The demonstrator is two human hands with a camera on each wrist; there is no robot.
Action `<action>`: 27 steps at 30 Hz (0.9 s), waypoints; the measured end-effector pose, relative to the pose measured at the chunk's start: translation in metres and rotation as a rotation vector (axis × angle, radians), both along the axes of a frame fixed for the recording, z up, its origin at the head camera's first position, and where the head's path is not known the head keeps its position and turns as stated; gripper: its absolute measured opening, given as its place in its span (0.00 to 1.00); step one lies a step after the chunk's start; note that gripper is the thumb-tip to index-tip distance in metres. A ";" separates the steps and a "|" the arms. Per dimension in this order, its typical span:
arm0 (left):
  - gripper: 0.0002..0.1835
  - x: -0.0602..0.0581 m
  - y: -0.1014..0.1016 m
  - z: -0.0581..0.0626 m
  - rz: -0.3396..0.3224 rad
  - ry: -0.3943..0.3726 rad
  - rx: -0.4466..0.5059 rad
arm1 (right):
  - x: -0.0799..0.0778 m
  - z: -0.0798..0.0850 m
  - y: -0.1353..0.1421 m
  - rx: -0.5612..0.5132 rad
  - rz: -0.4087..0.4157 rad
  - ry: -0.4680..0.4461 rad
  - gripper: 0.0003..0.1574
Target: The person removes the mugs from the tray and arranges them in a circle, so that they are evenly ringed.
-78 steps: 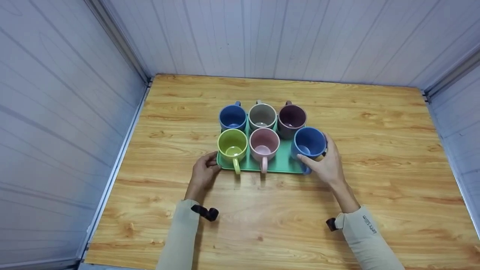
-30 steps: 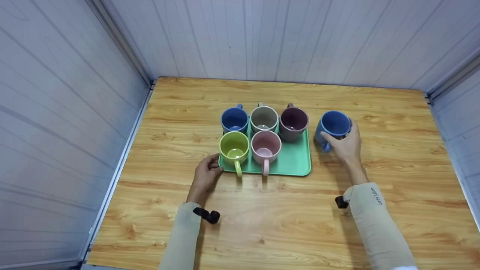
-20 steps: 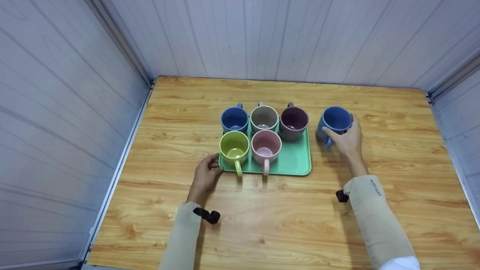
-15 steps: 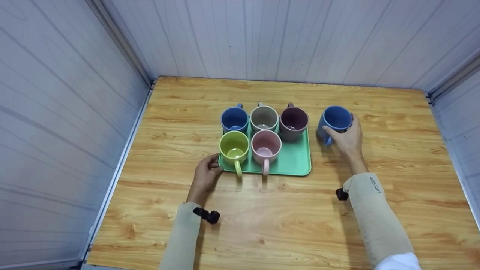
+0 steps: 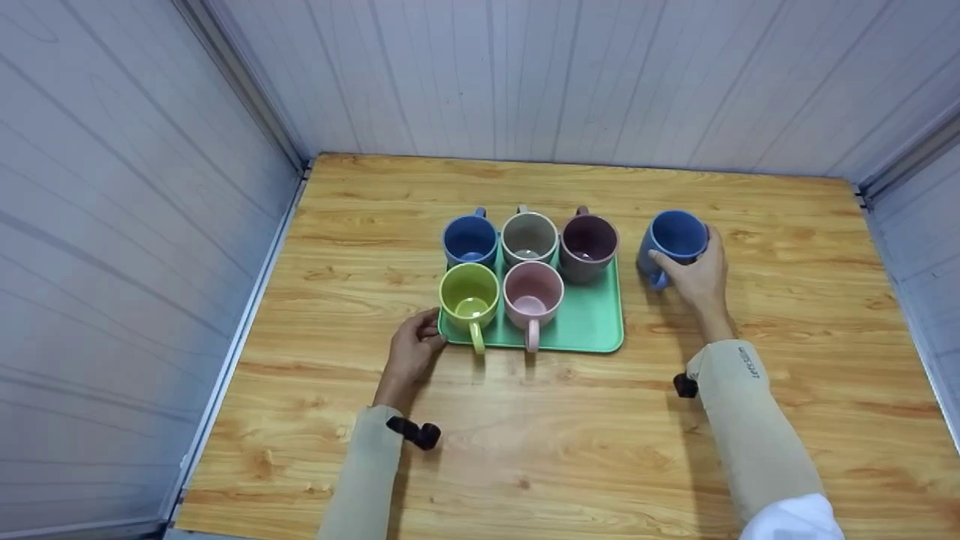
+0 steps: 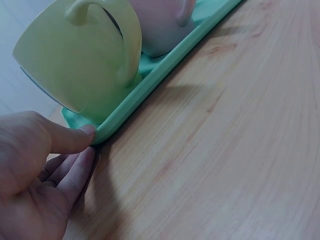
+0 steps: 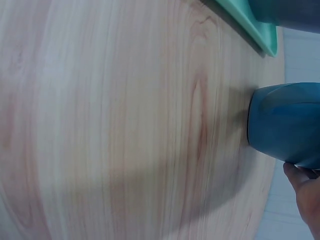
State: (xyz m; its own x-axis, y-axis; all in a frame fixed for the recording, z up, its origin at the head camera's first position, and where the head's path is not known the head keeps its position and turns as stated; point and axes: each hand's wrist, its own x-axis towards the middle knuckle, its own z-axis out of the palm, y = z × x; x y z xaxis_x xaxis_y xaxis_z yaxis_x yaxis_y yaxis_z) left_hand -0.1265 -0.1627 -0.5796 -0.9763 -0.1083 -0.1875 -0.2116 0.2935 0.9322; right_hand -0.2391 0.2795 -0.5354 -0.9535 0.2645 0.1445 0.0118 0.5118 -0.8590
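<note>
My right hand [image 5: 699,279] grips a blue mug [image 5: 651,251] round its side, thumb at the front and fingers at the right. The mug is upright, off the right side of the green tray [image 5: 592,319], its handle pointing toward me. In the right wrist view, the blue mug [image 7: 287,125] has its base right at the table. My left hand [image 5: 411,349] pinches the tray's near left corner. In the left wrist view, the left hand [image 6: 45,160] has its thumb on the rim and fingers under it, beside the yellow-green mug [image 6: 75,55].
On the tray, a second blue mug [image 5: 470,240], a grey-beige mug [image 5: 529,236] and a dark purple mug [image 5: 589,247] form the back row. A yellow-green mug [image 5: 470,292] and a pink mug [image 5: 533,292] stand in front. Pale panels [image 5: 525,82] wall the wooden table [image 5: 570,442].
The right hand has carried the blue mug from the tray's front right spot to the right and back, baring that part of the tray. In the last half second it barely moved. The left hand stays.
</note>
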 end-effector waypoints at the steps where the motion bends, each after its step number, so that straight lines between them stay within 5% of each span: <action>1: 0.26 0.000 0.000 0.000 0.000 -0.002 0.000 | 0.000 0.000 0.001 0.000 0.000 0.001 0.60; 10: 0.27 -0.001 0.002 0.000 0.004 -0.021 0.013 | 0.003 -0.001 0.004 0.013 0.022 -0.003 0.63; 18: 0.27 -0.003 0.000 0.002 -0.010 -0.008 -0.005 | 0.005 0.009 0.001 0.055 0.053 -0.105 0.70; 27: 0.27 0.000 0.001 0.002 -0.014 -0.047 -0.035 | 0.010 0.020 -0.015 0.131 0.017 0.095 0.63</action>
State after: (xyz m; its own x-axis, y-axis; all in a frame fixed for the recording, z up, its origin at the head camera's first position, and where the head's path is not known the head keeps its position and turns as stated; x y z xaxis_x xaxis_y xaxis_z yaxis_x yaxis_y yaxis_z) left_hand -0.1261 -0.1622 -0.5779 -0.9680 -0.1018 -0.2295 -0.2504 0.3294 0.9104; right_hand -0.2288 0.2647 -0.5155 -0.9380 0.2215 0.2665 -0.0760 0.6187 -0.7819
